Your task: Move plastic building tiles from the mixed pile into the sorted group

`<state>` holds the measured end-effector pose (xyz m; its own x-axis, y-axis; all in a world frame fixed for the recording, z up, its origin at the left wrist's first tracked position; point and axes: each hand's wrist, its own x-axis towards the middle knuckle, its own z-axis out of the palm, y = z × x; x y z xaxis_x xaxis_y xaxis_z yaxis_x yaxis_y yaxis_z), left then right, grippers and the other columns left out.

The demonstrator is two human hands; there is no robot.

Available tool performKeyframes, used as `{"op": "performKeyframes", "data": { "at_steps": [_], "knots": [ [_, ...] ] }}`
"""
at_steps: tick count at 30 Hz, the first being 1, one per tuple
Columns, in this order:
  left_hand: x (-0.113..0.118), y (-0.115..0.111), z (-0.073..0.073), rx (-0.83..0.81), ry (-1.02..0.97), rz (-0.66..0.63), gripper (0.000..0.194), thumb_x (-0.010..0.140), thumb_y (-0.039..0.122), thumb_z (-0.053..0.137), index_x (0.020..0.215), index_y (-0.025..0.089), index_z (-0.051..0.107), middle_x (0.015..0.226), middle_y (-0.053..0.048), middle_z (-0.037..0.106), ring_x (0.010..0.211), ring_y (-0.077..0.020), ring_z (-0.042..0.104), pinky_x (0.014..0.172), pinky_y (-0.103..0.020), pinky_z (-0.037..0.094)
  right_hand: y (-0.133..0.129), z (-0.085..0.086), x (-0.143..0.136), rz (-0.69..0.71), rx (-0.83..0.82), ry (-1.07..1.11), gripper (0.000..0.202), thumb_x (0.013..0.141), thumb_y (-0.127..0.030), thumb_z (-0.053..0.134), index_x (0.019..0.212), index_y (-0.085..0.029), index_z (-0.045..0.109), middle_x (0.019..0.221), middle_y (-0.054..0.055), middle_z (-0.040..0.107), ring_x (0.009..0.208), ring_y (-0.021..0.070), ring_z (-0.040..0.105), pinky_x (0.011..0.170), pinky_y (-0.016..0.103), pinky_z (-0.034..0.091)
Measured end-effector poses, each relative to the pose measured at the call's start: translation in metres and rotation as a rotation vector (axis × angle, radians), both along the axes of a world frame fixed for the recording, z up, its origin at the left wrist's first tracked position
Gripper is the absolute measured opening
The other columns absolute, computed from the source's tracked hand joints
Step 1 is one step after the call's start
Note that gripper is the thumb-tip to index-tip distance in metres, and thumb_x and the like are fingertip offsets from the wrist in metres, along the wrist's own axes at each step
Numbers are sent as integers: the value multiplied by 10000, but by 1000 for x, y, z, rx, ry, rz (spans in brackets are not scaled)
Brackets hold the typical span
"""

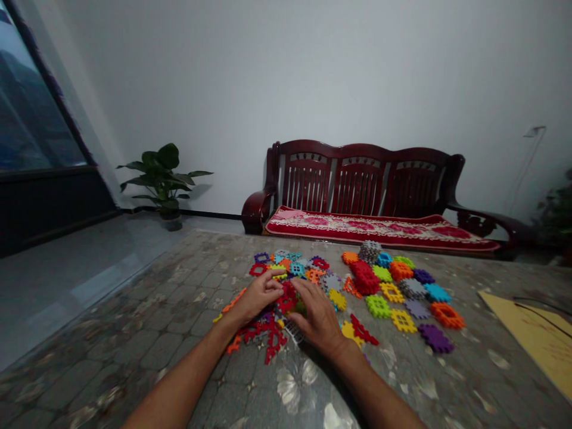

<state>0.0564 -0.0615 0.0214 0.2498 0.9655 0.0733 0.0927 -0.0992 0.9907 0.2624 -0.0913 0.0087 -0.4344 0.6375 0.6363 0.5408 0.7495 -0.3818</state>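
My left hand (263, 293) is over a loose heap of plastic interlocking tiles, its fingers stretched out with a gap between thumb and forefinger. Facing it, my right hand (318, 314) arches over the heap's right side, thumb apart from the fingers. Between the two hands are red tiles (286, 300), and a dark green patch shows beside the right thumb. I see no tile gripped in either hand. Below the hands lie a red toothed piece (274, 341) and a pale grid-like piece (294, 331). The palms hide part of the heap.
Sorted tiles lie to the right, including a red stack (364, 277), a grey stack (370, 251) and a purple tile (435, 338). A yellow sheet (531, 333) with dark cords is at the table's right. Behind stand a wooden bench (357, 179) and a potted plant (163, 179).
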Motion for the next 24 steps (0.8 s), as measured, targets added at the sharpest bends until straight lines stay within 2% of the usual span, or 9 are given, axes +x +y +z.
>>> {"op": "performKeyframes", "data": {
  "at_steps": [5,8,11,15,19,24],
  "knots": [
    [3,-3,2,9,28,-28,612,742,330,705,1291,140,516,772,15,638,683,-117,564,641,-225,405,2,2,3,29,-25,-61,650,805,-174,683,1408,-271,459,1319,91,598,1208,256,537,1034,457,439],
    [4,-5,4,6,29,-43,613,748,337,698,1300,146,514,768,14,637,698,-125,573,654,-229,413,2,5,5,34,-43,-92,630,801,-198,706,1388,-243,481,1275,106,620,1166,259,557,1003,442,454],
    [5,-6,4,0,32,-52,631,753,352,695,1322,158,506,775,9,644,695,-129,580,653,-233,416,2,9,7,21,-94,-125,650,791,-236,734,1387,-208,477,1257,113,627,1138,263,560,988,426,449],
    [6,-7,6,9,37,-57,642,732,348,713,1312,157,517,774,3,656,710,-139,589,669,-241,426,0,14,9,11,-180,-117,614,772,-307,765,1331,-230,524,1221,82,642,1116,249,562,985,399,428],
    [8,-9,9,10,46,-71,660,726,352,718,1321,157,509,784,0,667,687,-131,581,639,-232,419,0,21,10,9,-231,-142,611,765,-356,775,1317,-243,541,1208,75,653,1107,251,570,966,390,426],
    [6,-8,15,-9,32,-56,648,780,464,647,1330,157,498,703,21,643,532,-94,510,520,-211,377,4,31,19,-8,-231,-155,574,774,-358,769,1295,-238,560,1195,78,667,1094,256,581,950,396,429]
  ]
}}
